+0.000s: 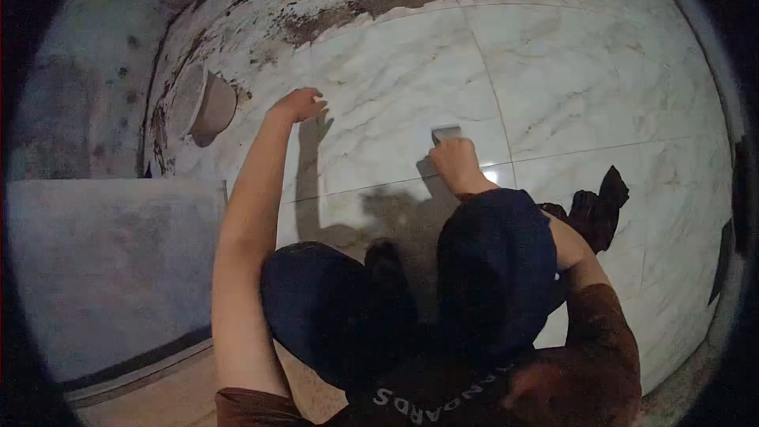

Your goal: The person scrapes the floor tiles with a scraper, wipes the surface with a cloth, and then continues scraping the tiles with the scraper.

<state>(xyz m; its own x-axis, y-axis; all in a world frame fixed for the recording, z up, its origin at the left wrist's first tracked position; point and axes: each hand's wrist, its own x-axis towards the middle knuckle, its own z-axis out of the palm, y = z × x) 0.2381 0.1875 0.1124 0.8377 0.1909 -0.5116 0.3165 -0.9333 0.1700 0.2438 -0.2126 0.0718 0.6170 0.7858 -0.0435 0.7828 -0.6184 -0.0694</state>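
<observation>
Marbled white floor tiles spread out in front of my knees. My right hand is closed around a flat grey scraper, whose wide blade is at the tile surface near a joint between tiles. Its handle is hidden in my fist. Stretched forward to the left, my left hand hangs over the tiles with loosely bent fingers apart, nothing visible in them. Its shadow falls on the tile beside it.
At the far left a pale bucket stands by the dirty strip. Dark debris lies along the far tile edge. A crumpled dark cloth lies right of my knee. A grey panel is at my left.
</observation>
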